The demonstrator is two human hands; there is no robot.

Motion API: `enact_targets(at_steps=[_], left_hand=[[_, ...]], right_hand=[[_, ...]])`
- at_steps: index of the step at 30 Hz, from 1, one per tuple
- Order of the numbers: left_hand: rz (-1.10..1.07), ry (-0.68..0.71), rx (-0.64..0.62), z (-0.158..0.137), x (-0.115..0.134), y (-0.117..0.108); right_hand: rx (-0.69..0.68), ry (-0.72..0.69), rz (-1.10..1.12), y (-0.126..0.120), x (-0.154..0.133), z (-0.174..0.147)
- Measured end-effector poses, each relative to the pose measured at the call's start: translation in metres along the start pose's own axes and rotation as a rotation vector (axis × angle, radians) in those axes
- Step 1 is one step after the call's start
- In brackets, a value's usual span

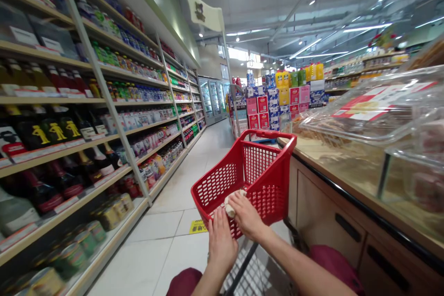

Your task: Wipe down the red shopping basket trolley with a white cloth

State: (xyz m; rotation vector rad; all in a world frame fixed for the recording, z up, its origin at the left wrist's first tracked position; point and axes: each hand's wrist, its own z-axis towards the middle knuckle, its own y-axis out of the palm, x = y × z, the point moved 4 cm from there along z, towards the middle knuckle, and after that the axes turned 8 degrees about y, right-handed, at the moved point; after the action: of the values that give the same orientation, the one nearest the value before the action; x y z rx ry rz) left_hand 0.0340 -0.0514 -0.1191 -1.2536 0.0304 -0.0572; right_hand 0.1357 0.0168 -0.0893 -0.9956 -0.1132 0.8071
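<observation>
A red shopping basket (263,166) with perforated sides sits tilted in front of me. Over its near rim lies my left hand (222,238), fingers reaching inward along the plastic and the thumb hidden. My right hand (247,216) is closed on a crumpled off-white cloth (229,208), pressed against the inside of the basket near the left fingertips. Part of a metal shopping cart (246,266) shows below the basket. My forearms cover some of it.
Shelves of bottles and cans (114,138) line the left side. At right stands a wooden counter (333,194) bearing clear plastic food boxes (374,106). Stacked cartons (260,108) are ahead, glass-door coolers (211,97) farther back. A yellow sticker (198,226) marks the tiled floor.
</observation>
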Motion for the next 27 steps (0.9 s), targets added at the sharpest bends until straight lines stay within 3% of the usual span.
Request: enact_targets(at_steps=[4, 7, 13, 16, 20, 23, 27], left_hand=[[-0.098, 0.091, -0.068, 0.009, -0.001, -0.009], [-0.087, 0.023, -0.111, 0.014, -0.015, -0.013], [-0.048, 0.138, -0.157, 0.018, -0.004, -0.006], [-0.071, 0.266, -0.167, 0.021, 0.006, -0.006], [-0.031, 0.119, -0.164, 0.033, -0.014, -0.007], [-0.003, 0.126, -0.153, 0.038, -0.017, -0.004], [-0.068, 0.173, -0.162, 0.038, 0.004, -0.002]], right_hand=[[0.012, 0.081, -0.006, -0.006, 0.016, 0.001], [0.043, 0.138, -0.006, -0.014, 0.034, 0.002], [0.028, -0.057, 0.092, -0.017, 0.018, -0.021], [0.065, -0.053, 0.087, -0.031, 0.032, -0.033], [0.093, 0.024, 0.031, -0.048, 0.068, -0.053], [0.164, 0.158, -0.072, -0.042, 0.074, -0.069], [0.208, 0.260, -0.165, -0.014, 0.046, -0.072]])
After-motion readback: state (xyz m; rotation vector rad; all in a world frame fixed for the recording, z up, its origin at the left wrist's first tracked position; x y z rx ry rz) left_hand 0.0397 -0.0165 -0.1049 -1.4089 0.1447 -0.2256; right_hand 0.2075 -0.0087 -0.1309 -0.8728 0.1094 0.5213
